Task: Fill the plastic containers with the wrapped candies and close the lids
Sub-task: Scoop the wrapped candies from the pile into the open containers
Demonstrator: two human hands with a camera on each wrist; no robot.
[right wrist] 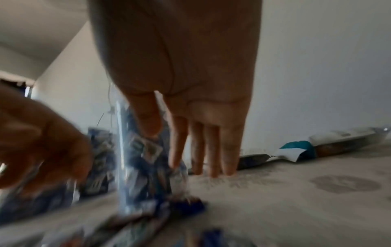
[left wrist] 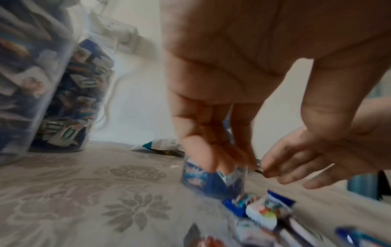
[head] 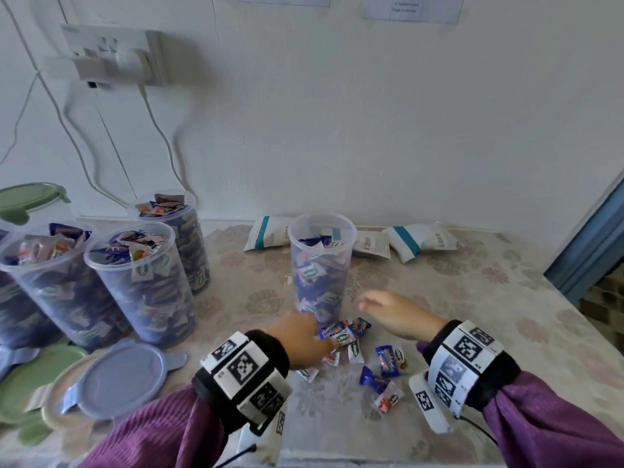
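A clear plastic container (head: 320, 265) stands open in the middle of the table, partly filled with wrapped candies. Loose blue and white wrapped candies (head: 385, 361) lie in front of it and to its right. My left hand (head: 304, 336) reaches down to the candies at the container's base, fingers (left wrist: 203, 155) fairly straight, and I see no candy pinched. My right hand (head: 388, 309) hovers just right of the container, blurred, with its fingers (right wrist: 201, 150) straight and nothing in it. The left wrist view shows the container's base (left wrist: 211, 180) and candies (left wrist: 262, 210) below my fingertips.
Three open containers (head: 141, 282) full of candies stand at the left. A blue-grey lid (head: 121, 376) and green lids (head: 27, 376) lie at the front left; another green lid (head: 30, 197) is at the far left. Candy bags (head: 415, 241) lie along the wall.
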